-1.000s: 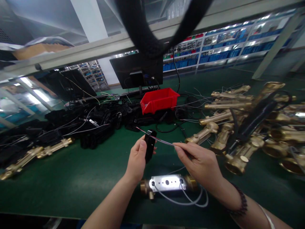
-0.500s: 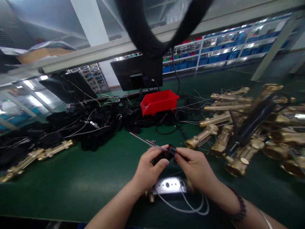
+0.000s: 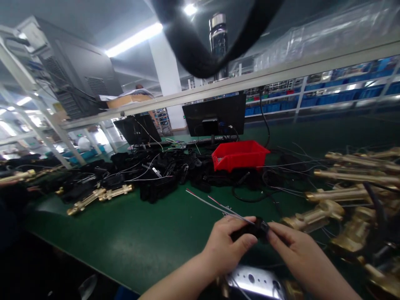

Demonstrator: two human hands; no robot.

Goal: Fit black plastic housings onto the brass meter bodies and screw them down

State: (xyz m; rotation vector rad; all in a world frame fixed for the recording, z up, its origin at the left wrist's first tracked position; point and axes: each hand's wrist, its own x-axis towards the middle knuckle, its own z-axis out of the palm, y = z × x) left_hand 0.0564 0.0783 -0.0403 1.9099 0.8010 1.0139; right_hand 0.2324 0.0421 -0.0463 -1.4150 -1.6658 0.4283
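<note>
Both of my hands meet on a small black plastic part (image 3: 260, 227) above the green bench. My left hand (image 3: 229, 243) pinches its left side between thumb and fingers. On the other side, the thumb and fingertips of my right hand (image 3: 292, 246) close on it. Thin grey wires (image 3: 215, 205) with reddish ends run out from the part over my left fingers toward the upper left. Below my hands lies a bright metal plate (image 3: 254, 280) with holes, apparently on a brass body partly hidden by my right arm.
A red bin (image 3: 240, 155) stands ahead, with small parts inside. Black housings and cables (image 3: 162, 173) are heaped at the left, beside brass fittings (image 3: 100, 196). More brass fittings (image 3: 325, 212) pile up at the right. Monitors (image 3: 215, 114) stand behind. A person's dark clothing (image 3: 12, 233) shows at the far left.
The view has swung left and up, so the bench things sit farther right and lower. My hands keep the same grip on the black part.
</note>
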